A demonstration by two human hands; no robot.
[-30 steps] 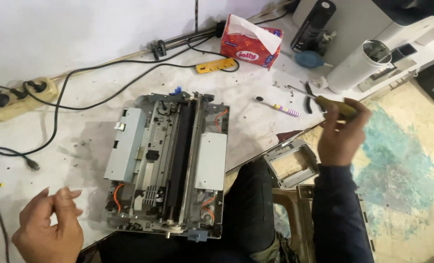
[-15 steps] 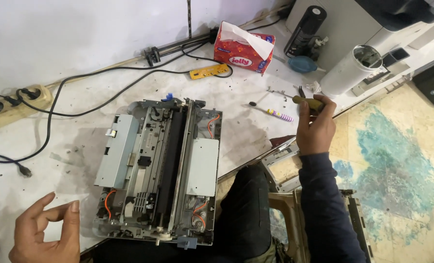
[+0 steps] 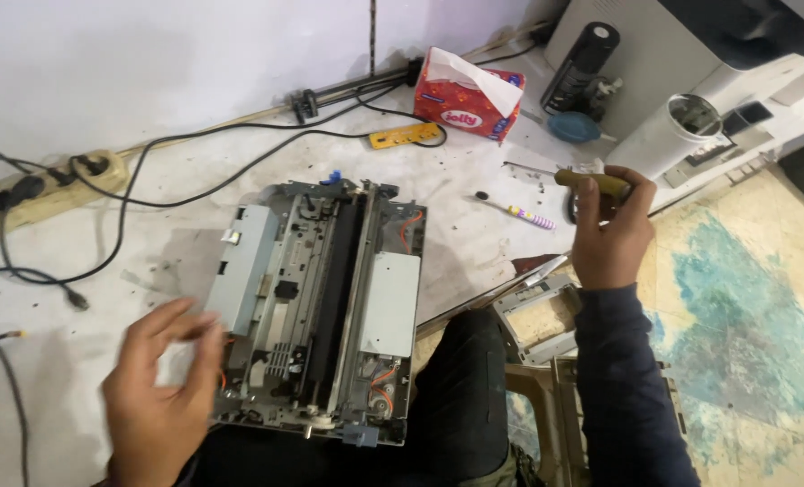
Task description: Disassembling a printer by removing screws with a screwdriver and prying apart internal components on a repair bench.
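Right hand point(image 3: 611, 236) gripping yellow-handled screwdriver point(image 3: 591, 181) far right, left hand point(image 3: 163, 392) open, empty, fingers spread beside stripped printer chassis point(image 3: 321, 307)

Right hand point(image 3: 611, 243) up at the far right of the tabletop point(image 3: 474, 252), fingers wrapped around a screwdriver point(image 3: 591, 183) with a yellowish-brown handle. The handle lies roughly level, its thin metal shaft poking out to the left, low over the tabletop surface. Left hand point(image 3: 163, 397) hovers at the near-left corner of the opened printer chassis point(image 3: 321, 307), fingers spread and blurred, holding nothing, just beside the grey metal side plate. The chassis sits flat in the middle, cover off: a dark roller bar running front to back, a pale plate on its right half, orange wires showing at the corners, a small blue tab at the far edge.
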